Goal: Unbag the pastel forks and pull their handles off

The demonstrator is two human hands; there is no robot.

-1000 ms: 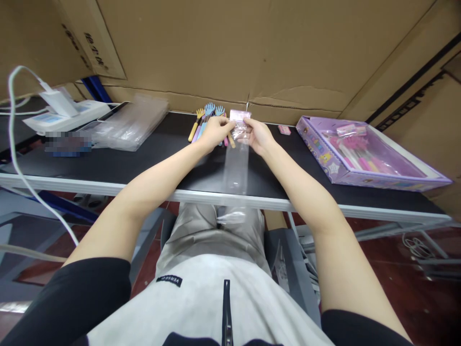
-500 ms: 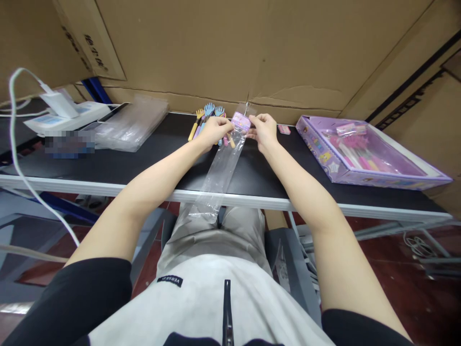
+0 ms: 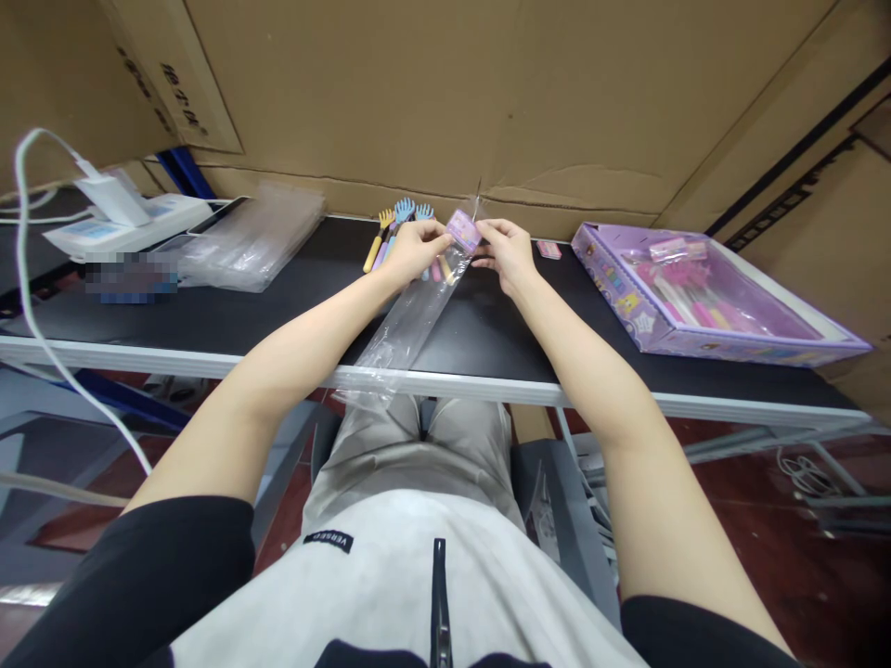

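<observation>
A small pink-and-purple printed card (image 3: 463,231) is held between my two hands, at the upper end of a long clear plastic bag (image 3: 410,325). My left hand (image 3: 419,249) is closed in a pinch at the card's left edge. My right hand (image 3: 510,252) pinches its right edge, the other fingers curled. The bag slants down to the left, and its lower end hangs over the table's front edge. Several back scratchers (image 3: 404,211) with yellow and blue claw heads lie behind my left hand, which partly hides their handles. Whether the card is inside the bag I cannot tell.
A purple display box (image 3: 758,351) with pink items stands at the right. Another small pink card (image 3: 549,249) lies left of it. Clear bags (image 3: 254,241) are stacked at the left, beside a white power strip (image 3: 83,237) with a cable. A cardboard wall (image 3: 445,102) closes the back.
The card has tilted clockwise between my fingers. The bag's lower end has swung to the left. Both hands have kept their hold and barely moved.
</observation>
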